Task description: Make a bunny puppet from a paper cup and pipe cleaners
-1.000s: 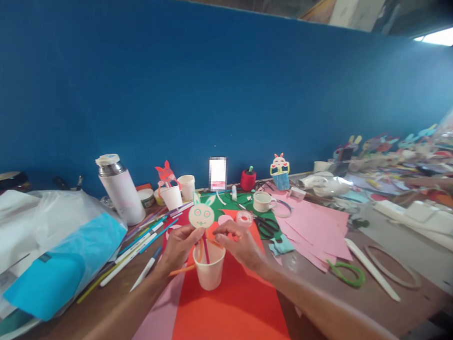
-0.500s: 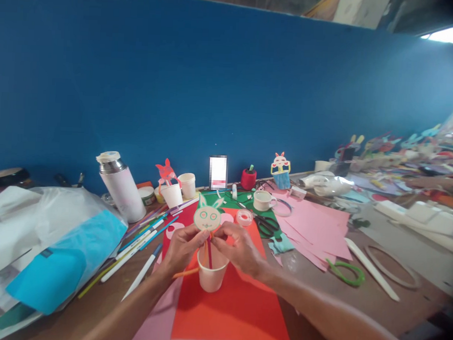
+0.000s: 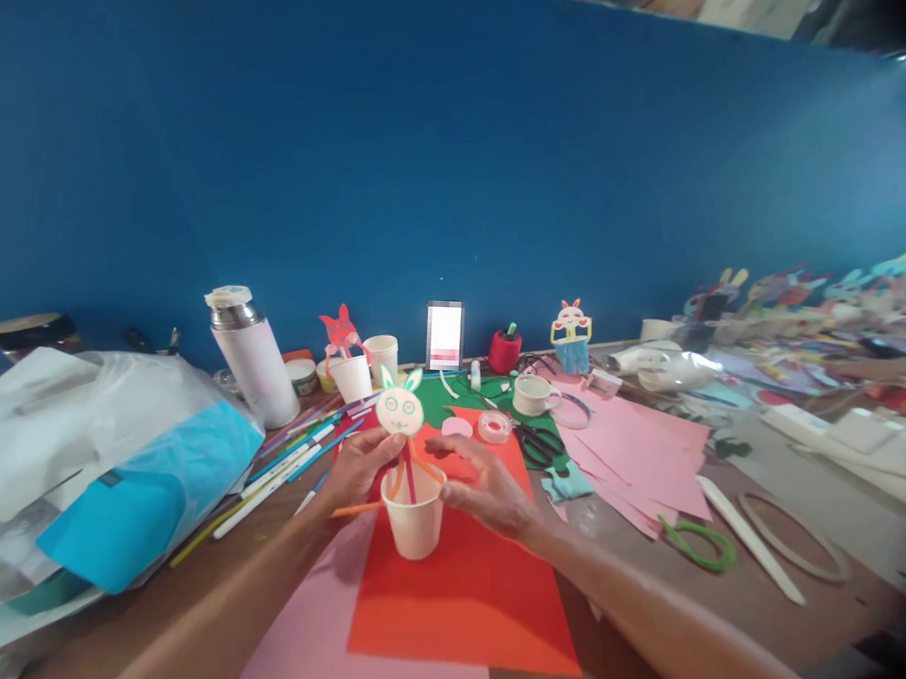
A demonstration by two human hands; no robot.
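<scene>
A white paper cup (image 3: 415,526) stands on the red paper (image 3: 471,606). Above it rises a round paper rabbit face (image 3: 400,411) with green-lined ears, on a dark red stick (image 3: 409,473) that goes down into the cup. Orange strips (image 3: 355,510) reach out from the stick and over the cup's rim. My left hand (image 3: 361,468) pinches the base of the rabbit face. My right hand (image 3: 484,481) is at the cup's right side, thumb and fingers apart, with nothing held between them; its thumb is near the rim and the end of an orange strip.
Scissors (image 3: 539,445), a tape roll (image 3: 494,427) and a mug (image 3: 533,395) lie beyond my right hand. Pink sheets (image 3: 635,448) spread rightward. Pens (image 3: 282,482), a flask (image 3: 253,366) and a plastic bag (image 3: 156,417) are at the left. A phone (image 3: 445,336) leans on the blue wall.
My right hand has let go below the rabbit face, opened and moved right. An orange strip now arches toward the cup's right rim. The rabbit face and cup sit slightly higher and further left in view.
</scene>
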